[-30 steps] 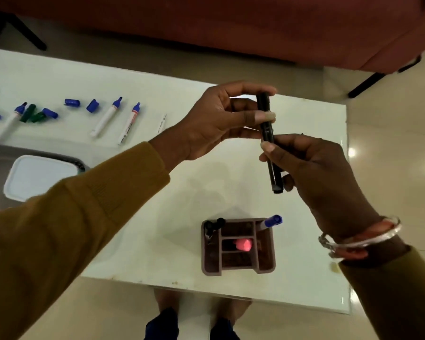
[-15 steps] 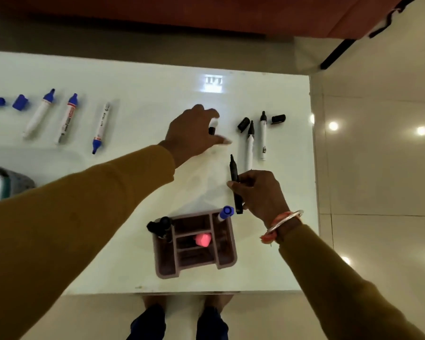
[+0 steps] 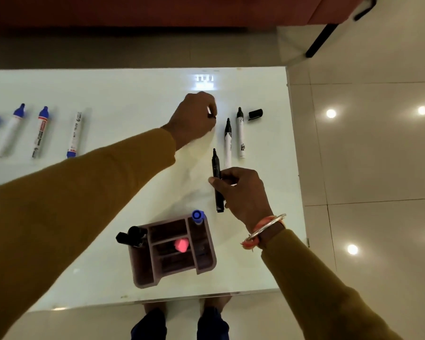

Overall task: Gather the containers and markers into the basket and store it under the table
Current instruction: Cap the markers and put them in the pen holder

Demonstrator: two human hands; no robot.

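The right hand pinches an uncapped black marker beyond the organizer, while the left hand closes on its cap, likely for recapping.

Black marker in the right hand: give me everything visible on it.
The black marker is slim, all black, plastic-looking, and uncapped: its narrow tip points away from the person, its blunt end toward the brown organizer. The right hand pinches its middle between thumb and fingers, covering part of the barrel. It lies roughly lengthwise over the white table; whether it touches the surface is unclear. No label is readable.
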